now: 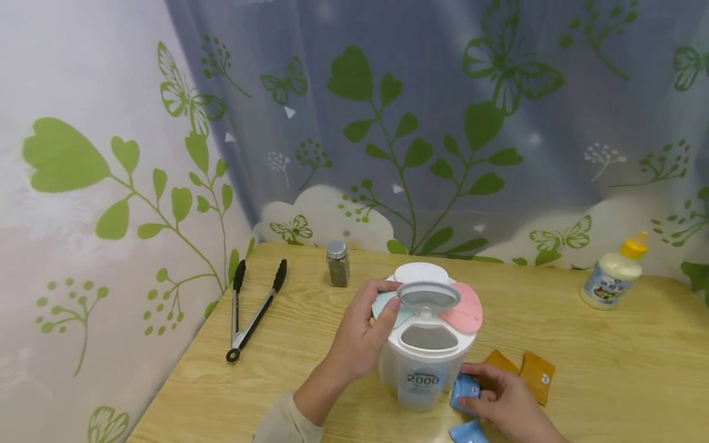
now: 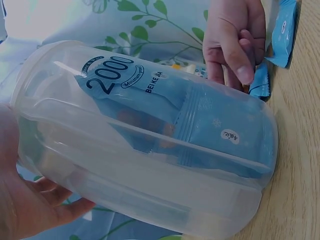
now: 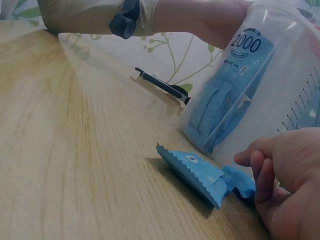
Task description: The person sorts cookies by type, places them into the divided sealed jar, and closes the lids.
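A clear plastic storage container (image 1: 388,372) with several lids stands upright on the table. Its front grey-rimmed lid (image 1: 429,297) is flipped up, leaving that compartment uncovered. My left hand (image 1: 357,332) grips the container's upper left side, thumb up near the lids. Blue packets (image 2: 220,127) show through the wall inside the front compartment. On the right of the container, my right hand (image 1: 512,397) pinches a small blue packet (image 1: 464,392) between thumb and fingers, low by the table. Another blue packet (image 1: 468,432) lies on the wood just in front of it.
Two orange-brown packets (image 1: 536,376) lie beyond my right hand. Black-tipped tongs (image 1: 249,326) rest spread at the left, near a small spice jar (image 1: 337,264). A yellow-capped bottle (image 1: 609,280) stands back right. A patterned curtain (image 1: 432,154) hangs behind the wooden table (image 1: 581,344).
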The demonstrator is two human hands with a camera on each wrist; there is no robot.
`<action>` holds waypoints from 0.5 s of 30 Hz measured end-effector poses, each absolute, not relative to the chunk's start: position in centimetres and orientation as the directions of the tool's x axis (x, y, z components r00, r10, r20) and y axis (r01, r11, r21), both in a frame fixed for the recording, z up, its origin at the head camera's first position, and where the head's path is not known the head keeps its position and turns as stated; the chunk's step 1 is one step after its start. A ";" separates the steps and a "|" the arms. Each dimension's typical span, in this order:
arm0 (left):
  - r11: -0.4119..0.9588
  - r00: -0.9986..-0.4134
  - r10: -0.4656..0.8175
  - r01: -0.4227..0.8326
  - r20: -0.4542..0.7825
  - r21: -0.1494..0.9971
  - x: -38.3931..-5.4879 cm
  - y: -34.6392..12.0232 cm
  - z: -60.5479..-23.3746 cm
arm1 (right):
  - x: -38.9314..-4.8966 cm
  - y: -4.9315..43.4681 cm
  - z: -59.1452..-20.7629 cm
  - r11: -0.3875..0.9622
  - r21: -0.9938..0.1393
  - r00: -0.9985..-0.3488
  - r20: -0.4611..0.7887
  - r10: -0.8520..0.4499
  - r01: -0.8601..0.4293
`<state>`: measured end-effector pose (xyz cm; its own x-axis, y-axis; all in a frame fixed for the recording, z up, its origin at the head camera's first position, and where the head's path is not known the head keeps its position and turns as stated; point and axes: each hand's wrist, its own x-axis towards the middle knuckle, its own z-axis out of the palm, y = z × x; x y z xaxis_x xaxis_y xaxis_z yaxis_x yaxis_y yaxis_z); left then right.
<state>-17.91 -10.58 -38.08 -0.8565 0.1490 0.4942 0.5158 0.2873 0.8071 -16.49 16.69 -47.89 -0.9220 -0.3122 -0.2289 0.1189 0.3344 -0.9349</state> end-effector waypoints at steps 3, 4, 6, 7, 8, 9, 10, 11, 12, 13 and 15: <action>0.291 -0.862 0.146 0.506 0.486 0.812 -17.9 -10.5 -38.2 | -16.4 16.8 -47.9 0.347 -0.931 -0.917 -0.231 -0.324 0.112; 0.293 -0.863 0.145 0.504 0.483 0.812 -17.9 -10.5 -38.2 | -16.4 16.8 -47.9 0.356 -0.929 -0.919 -0.226 -0.322 0.103; 0.298 -0.863 0.144 0.505 0.485 0.810 -17.9 -10.5 -38.1 | -16.4 16.8 -47.8 0.386 -0.921 -0.926 -0.198 -0.320 0.063; 0.300 -0.862 0.143 0.507 0.487 0.808 -17.9 -10.6 -38.1 | -16.4 16.8 -47.7 0.402 -0.915 -0.931 -0.175 -0.322 0.033; 0.303 -0.861 0.143 0.507 0.488 0.807 -17.9 -10.6 -38.1 | -16.5 16.8 -47.6 0.420 -0.907 -0.933 -0.154 -0.324 0.004; 0.304 -0.859 0.143 0.510 0.491 0.805 -17.9 -10.6 -38.1 | -16.5 16.7 -47.6 0.437 -0.899 -0.936 -0.137 -0.326 -0.021; 0.304 -0.858 0.145 0.513 0.493 0.803 -17.9 -10.6 -38.1 | -16.5 16.7 -47.5 0.457 -0.889 -0.937 -0.123 -0.326 -0.042; 0.304 -0.856 0.146 0.516 0.496 0.801 -17.9 -10.6 -38.1 | -16.5 16.7 -47.4 0.475 -0.878 -0.938 -0.121 -0.325 -0.051; 0.302 -0.854 0.148 0.519 0.499 0.799 -18.0 -10.6 -38.1 | -16.5 16.7 -47.3 0.495 -0.867 -0.940 -0.120 -0.319 -0.058; 0.300 -0.852 0.151 0.522 0.501 0.798 -18.0 -10.6 -38.1 | -16.5 16.7 -47.2 0.516 -0.855 -0.943 -0.129 -0.305 -0.051; 0.296 -0.851 0.153 0.525 0.502 0.798 -18.0 -10.6 -38.2 | -16.6 16.7 -47.0 0.540 -0.842 -0.945 -0.163 -0.283 -0.016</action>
